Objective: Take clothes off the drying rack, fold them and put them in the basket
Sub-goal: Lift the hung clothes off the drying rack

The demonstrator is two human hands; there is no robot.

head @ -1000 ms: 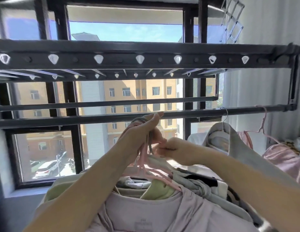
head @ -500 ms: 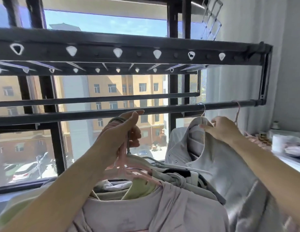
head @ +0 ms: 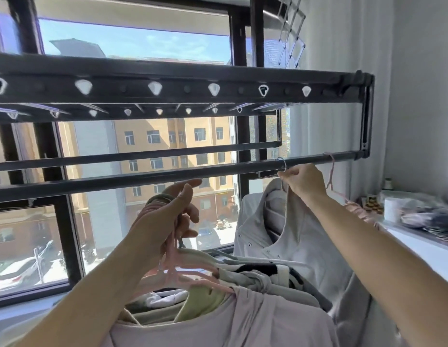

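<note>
A black drying rack (head: 182, 95) hangs in front of the window, with a lower rail (head: 142, 177). My left hand (head: 165, 221) grips the hooks of several pink hangers (head: 177, 269); from them hang a pale pink top (head: 217, 321), a light green garment and striped clothes, bunched below. My right hand (head: 301, 181) pinches the wire hook of a hanger (head: 283, 166) that sits on the lower rail and carries a grey shirt (head: 300, 246). A pink hanger (head: 331, 176) with a pink garment hangs further right on the same rail.
A white counter (head: 423, 246) at the right holds a white roll (head: 392, 209), small jars and dark cloth. A grey curtain (head: 343, 108) covers the right wall. A folded wire rack (head: 290, 33) hangs at top right. Window glass lies behind the rack.
My right hand left the bundle in my left hand, reached right to the grey shirt, then rose to its hanger hook at the rail. My left hand keeps holding the hangers.
</note>
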